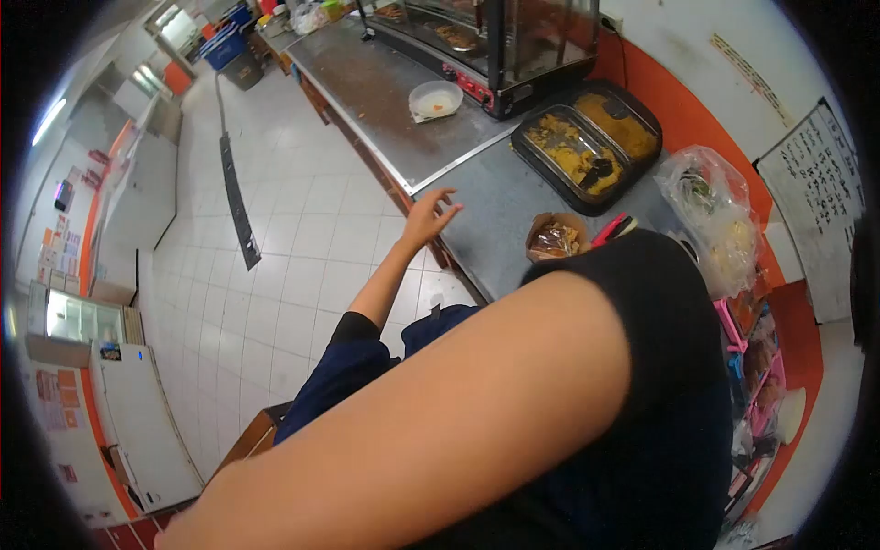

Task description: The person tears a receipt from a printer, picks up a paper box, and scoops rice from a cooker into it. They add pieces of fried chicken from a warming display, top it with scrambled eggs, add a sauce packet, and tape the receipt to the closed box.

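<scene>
In the head view we see only one hand, which we take for the left hand (431, 215): it is wide open, fingers spread, holding nothing, and it hangs just beside the near edge of the grey counter (500, 206). The nearest thing to it is a brown paper tub (555, 238) of food, which stands on that counter, apart from the hand and close to the person's black sleeve. The right arm (440, 422) fills the foreground and its hand is out of frame, so we cannot tell its state. We judge the main risk to be a blind knock: that arm hides much of the counter, and a sweep of the sleeve could tip the light tub or push the pink-handled tool (611, 227) beside it. Beyond lie two black trays (519, 139) of yellow food and a stuffed plastic bag (715, 211), which crowd the far side. Further off, a white bowl (435, 99) sits on the steel counter (385, 110) before a glass warmer (500, 41), and a black strip (236, 197) lies on the tiled floor (275, 275)
</scene>
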Demonstrator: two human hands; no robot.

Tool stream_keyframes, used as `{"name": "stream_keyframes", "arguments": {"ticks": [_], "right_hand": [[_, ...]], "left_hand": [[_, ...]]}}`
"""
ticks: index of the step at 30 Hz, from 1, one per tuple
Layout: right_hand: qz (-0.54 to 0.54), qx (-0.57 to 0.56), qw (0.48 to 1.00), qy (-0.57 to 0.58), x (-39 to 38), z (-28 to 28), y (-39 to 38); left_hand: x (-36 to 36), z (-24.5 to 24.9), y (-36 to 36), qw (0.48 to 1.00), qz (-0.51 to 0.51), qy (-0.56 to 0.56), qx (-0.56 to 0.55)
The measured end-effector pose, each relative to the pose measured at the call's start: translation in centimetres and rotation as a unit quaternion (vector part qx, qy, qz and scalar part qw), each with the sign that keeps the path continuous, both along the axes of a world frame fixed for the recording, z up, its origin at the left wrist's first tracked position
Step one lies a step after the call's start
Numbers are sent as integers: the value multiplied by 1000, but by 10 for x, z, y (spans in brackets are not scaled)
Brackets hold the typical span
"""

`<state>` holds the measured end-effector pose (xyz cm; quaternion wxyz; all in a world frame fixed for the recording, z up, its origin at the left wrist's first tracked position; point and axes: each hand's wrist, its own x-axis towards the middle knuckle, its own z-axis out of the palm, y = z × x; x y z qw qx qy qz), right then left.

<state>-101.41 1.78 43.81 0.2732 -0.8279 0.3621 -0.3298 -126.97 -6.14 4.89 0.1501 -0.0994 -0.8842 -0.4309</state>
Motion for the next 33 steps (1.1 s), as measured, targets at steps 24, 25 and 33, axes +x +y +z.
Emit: {"name": "stream_keyframes", "arguments": {"ticks": [24,25,33], "right_hand": [[-520,150,834,-106,-112,-269,239],[-582,400,696,-127,-106,-286,261],[-543,-196,648,-498,-99,-231,233]], "left_hand": [[-79,45,46,975,-149,-109,121],[-79,50,44,970,-157,-124,137],[-63,56,53,945,-202,-239,95]]}}
